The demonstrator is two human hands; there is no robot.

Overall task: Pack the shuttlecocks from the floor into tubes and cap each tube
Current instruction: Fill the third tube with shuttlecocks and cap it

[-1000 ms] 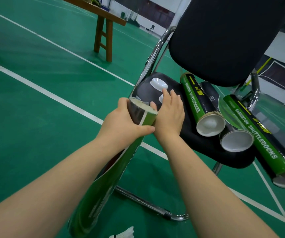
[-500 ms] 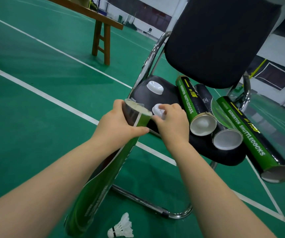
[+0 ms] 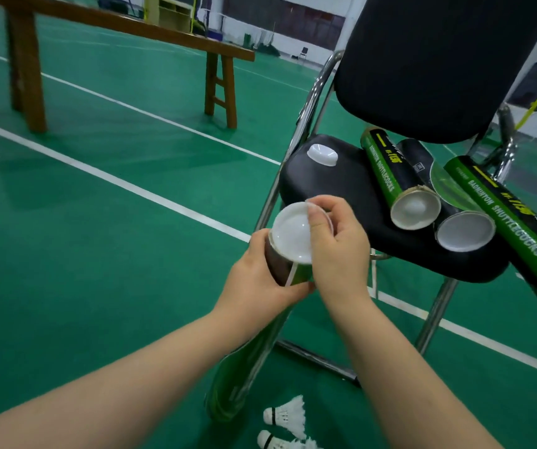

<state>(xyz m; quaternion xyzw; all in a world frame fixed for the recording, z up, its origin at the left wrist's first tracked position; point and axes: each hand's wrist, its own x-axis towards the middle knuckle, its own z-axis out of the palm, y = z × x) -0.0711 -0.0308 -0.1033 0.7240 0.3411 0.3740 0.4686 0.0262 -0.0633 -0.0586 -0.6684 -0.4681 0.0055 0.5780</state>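
Note:
My left hand (image 3: 257, 280) grips the upper end of a green and black shuttlecock tube (image 3: 244, 374) that slants down to the floor. My right hand (image 3: 335, 251) holds a white plastic cap (image 3: 291, 233) against the tube's mouth, thumb on the cap's face. Two white shuttlecocks (image 3: 288, 416) lie on the green floor by the tube's foot. Another white cap (image 3: 323, 154) rests on the black chair seat (image 3: 351, 202).
Three more tubes (image 3: 387, 176) lie on the seat, their open ends towards me, under the chair's black backrest (image 3: 435, 63). The chrome chair frame (image 3: 306, 354) runs along the floor. A wooden bench (image 3: 124, 34) stands at the back left. White court lines cross the floor.
My right hand took one white cap from the chair seat and brought it onto the mouth of the tube. The camera tilted down and a second shuttlecock came into view.

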